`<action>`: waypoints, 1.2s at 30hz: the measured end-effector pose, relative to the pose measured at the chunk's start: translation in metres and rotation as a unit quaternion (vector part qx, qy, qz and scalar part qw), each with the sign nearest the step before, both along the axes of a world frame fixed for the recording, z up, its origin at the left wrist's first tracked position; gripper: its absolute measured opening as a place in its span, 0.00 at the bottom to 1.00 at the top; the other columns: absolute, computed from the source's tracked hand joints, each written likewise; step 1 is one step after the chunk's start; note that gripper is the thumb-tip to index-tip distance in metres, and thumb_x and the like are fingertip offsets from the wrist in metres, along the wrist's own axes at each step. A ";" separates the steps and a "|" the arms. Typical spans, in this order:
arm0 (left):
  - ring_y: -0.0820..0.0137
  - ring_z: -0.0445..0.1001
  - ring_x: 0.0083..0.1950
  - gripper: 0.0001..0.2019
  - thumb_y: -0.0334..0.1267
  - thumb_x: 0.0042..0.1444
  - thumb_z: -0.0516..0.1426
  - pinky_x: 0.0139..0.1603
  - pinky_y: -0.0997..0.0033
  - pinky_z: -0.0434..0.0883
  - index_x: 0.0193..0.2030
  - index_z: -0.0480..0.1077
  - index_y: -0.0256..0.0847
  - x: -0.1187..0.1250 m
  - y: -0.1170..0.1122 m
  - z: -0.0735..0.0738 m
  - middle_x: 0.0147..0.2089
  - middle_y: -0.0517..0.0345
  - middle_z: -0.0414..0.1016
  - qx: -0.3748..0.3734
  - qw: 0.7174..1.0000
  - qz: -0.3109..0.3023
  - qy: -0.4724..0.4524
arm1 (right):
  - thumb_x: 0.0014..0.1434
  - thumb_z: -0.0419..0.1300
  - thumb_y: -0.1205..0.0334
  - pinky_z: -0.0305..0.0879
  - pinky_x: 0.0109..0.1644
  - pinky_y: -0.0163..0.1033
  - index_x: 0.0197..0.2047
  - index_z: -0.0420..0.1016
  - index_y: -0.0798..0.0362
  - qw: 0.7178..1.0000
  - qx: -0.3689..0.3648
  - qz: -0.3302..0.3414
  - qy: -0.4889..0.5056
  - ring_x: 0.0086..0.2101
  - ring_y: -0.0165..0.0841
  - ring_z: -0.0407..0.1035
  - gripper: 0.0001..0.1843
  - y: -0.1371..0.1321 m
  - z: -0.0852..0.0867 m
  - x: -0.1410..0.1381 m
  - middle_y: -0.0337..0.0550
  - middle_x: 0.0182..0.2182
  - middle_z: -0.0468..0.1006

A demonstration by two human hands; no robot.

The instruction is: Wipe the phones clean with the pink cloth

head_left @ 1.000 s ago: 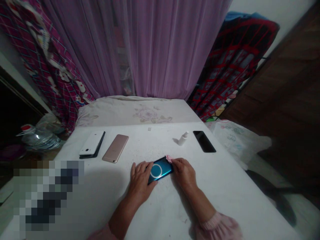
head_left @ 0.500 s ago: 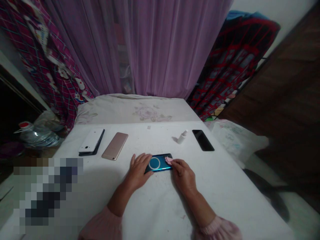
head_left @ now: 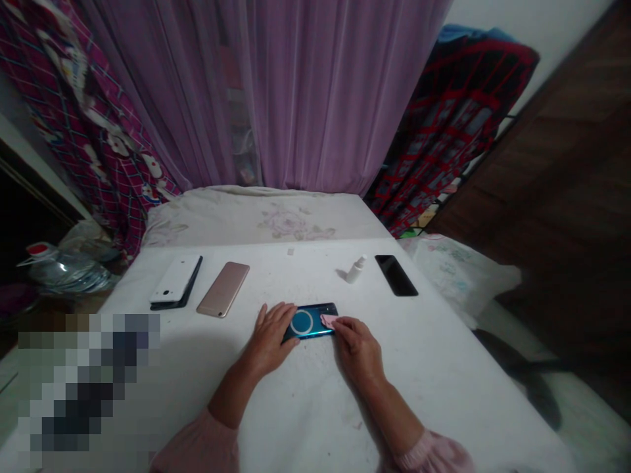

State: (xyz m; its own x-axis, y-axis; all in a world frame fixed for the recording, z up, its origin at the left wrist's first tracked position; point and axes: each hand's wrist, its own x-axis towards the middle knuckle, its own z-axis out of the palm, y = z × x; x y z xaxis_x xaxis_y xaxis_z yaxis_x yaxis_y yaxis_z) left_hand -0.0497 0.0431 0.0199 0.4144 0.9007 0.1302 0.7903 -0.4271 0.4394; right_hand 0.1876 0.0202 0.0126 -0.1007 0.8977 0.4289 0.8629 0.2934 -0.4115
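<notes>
Far left on the white table (head_left: 444, 368) there's a white phone (head_left: 175, 281), with a rose-gold phone (head_left: 223, 290) beside it. The left hand (head_left: 270, 338) lies flat, fingers spread, on the left end of a teal phone (head_left: 310, 321) at the table's middle. The right hand (head_left: 359, 348) has its fingertips pinched on a small pink cloth (head_left: 328, 320) pressed to the phone's right end. Further back sit a little spray bottle (head_left: 355, 269) and a black phone (head_left: 396, 275).
</notes>
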 end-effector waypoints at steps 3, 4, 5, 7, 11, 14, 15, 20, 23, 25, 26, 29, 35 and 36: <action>0.59 0.56 0.70 0.30 0.34 0.58 0.55 0.71 0.44 0.43 0.68 0.55 0.45 -0.001 0.001 0.000 0.68 0.50 0.62 -0.003 1.000 -0.008 -0.001 | 0.63 0.51 0.66 0.71 0.43 0.36 0.45 0.81 0.47 1.000 -0.003 0.000 0.001 0.42 0.34 0.72 0.17 -0.006 0.003 -0.001 0.46 0.43 0.79; 0.59 0.56 0.70 0.30 0.34 0.58 0.55 0.71 0.44 0.43 0.68 0.55 0.45 -0.001 0.001 0.000 0.68 0.50 0.62 -0.007 1.000 -0.011 0.000 | 0.63 0.52 0.66 0.70 0.43 0.36 0.44 0.82 0.47 1.000 -0.010 -0.003 0.000 0.42 0.34 0.72 0.16 -0.002 0.006 -0.003 0.45 0.42 0.79; 0.59 0.56 0.70 0.30 0.35 0.58 0.55 0.71 0.44 0.43 0.68 0.55 0.45 -0.001 0.002 0.001 0.68 0.50 0.62 -0.013 1.000 -0.013 0.002 | 0.63 0.52 0.66 0.70 0.43 0.35 0.44 0.82 0.47 1.000 -0.019 -0.007 -0.003 0.41 0.34 0.72 0.16 0.004 0.009 -0.006 0.45 0.42 0.79; 0.58 0.55 0.70 0.30 0.35 0.58 0.55 0.71 0.43 0.43 0.68 0.55 0.43 -0.001 0.002 0.003 0.68 0.48 0.62 -0.022 1.000 -0.013 0.007 | 0.63 0.53 0.66 0.69 0.44 0.35 0.43 0.82 0.48 0.999 -0.038 -0.014 -0.009 0.41 0.34 0.72 0.15 0.021 0.015 -0.013 0.45 0.41 0.79; 0.59 0.56 0.70 0.30 0.34 0.58 0.55 0.70 0.43 0.44 0.67 0.55 0.44 0.000 0.001 0.005 0.68 0.48 0.62 -0.006 1.000 -0.009 0.007 | 0.62 0.54 0.67 0.68 0.45 0.36 0.44 0.82 0.48 0.998 -0.060 -0.028 -0.014 0.42 0.35 0.71 0.14 0.044 0.021 -0.021 0.45 0.42 0.79; 0.59 0.56 0.70 0.30 0.35 0.58 0.55 0.71 0.44 0.44 0.68 0.55 0.44 0.001 -0.001 0.005 0.67 0.48 0.63 0.000 1.000 -0.006 0.006 | 0.63 0.54 0.66 0.68 0.45 0.36 0.44 0.82 0.48 0.999 -0.046 -0.018 -0.011 0.42 0.35 0.71 0.15 0.034 0.017 -0.021 0.45 0.42 0.79; 0.59 0.56 0.70 0.30 0.35 0.58 0.56 0.71 0.44 0.44 0.68 0.55 0.44 0.001 -0.002 0.005 0.67 0.48 0.63 -0.002 1.000 -0.004 0.006 | 0.62 0.53 0.67 0.68 0.44 0.36 0.44 0.82 0.48 0.999 -0.040 -0.007 -0.008 0.42 0.35 0.71 0.15 0.026 0.015 -0.020 0.45 0.42 0.79; 0.60 0.56 0.70 0.30 0.34 0.58 0.56 0.71 0.43 0.43 0.68 0.56 0.44 0.002 -0.003 0.009 0.68 0.49 0.62 -0.015 1.000 -0.004 0.002 | 0.63 0.52 0.67 0.69 0.41 0.34 0.44 0.81 0.47 0.999 -0.036 0.035 -0.007 0.40 0.33 0.73 0.17 -0.003 0.009 -0.017 0.44 0.41 0.79; 0.59 0.55 0.71 0.30 0.34 0.58 0.56 0.71 0.43 0.43 0.67 0.56 0.45 0.002 -0.002 0.011 0.68 0.49 0.62 -0.033 0.999 -0.008 -0.001 | 0.63 0.52 0.66 0.67 0.39 0.33 0.42 0.82 0.47 0.997 -0.059 0.029 -0.035 0.39 0.33 0.73 0.16 0.008 0.016 -0.024 0.43 0.40 0.80; 0.59 0.55 0.70 0.30 0.34 0.58 0.56 0.71 0.42 0.43 0.67 0.56 0.45 0.002 -0.002 0.013 0.68 0.49 0.62 -0.041 0.999 -0.006 -0.001 | 0.63 0.53 0.66 0.67 0.40 0.33 0.43 0.82 0.47 0.996 -0.075 0.022 -0.050 0.39 0.34 0.73 0.15 0.023 0.022 -0.033 0.43 0.41 0.80; 0.59 0.55 0.70 0.30 0.34 0.58 0.56 0.71 0.42 0.43 0.67 0.56 0.45 0.003 -0.002 0.014 0.68 0.49 0.62 -0.042 0.999 -0.004 -0.001 | 0.63 0.54 0.66 0.66 0.40 0.33 0.44 0.82 0.48 0.995 -0.081 0.017 -0.055 0.40 0.34 0.73 0.15 0.031 0.025 -0.037 0.43 0.41 0.80; 0.59 0.55 0.70 0.30 0.34 0.57 0.57 0.71 0.42 0.43 0.67 0.57 0.43 0.004 -0.003 0.017 0.68 0.49 0.62 -0.042 0.999 0.000 -0.001 | 0.63 0.55 0.66 0.66 0.41 0.34 0.46 0.81 0.48 0.994 -0.089 0.000 -0.066 0.41 0.35 0.72 0.14 0.042 0.028 -0.045 0.44 0.42 0.79; 0.59 0.55 0.70 0.30 0.33 0.57 0.57 0.72 0.44 0.43 0.67 0.56 0.41 0.004 -0.006 0.017 0.68 0.49 0.62 -0.036 0.999 0.005 -0.005 | 0.64 0.52 0.66 0.67 0.40 0.33 0.47 0.80 0.48 0.997 -0.051 0.034 -0.044 0.40 0.33 0.73 0.17 0.005 0.013 -0.036 0.44 0.42 0.79; 0.59 0.55 0.70 0.30 0.33 0.57 0.57 0.72 0.44 0.43 0.67 0.56 0.41 0.004 -0.005 0.016 0.68 0.49 0.62 -0.036 0.999 0.004 -0.006 | 0.64 0.51 0.67 0.67 0.40 0.33 0.48 0.79 0.48 0.998 -0.041 0.038 -0.039 0.40 0.33 0.73 0.17 -0.002 0.010 -0.032 0.45 0.42 0.79</action>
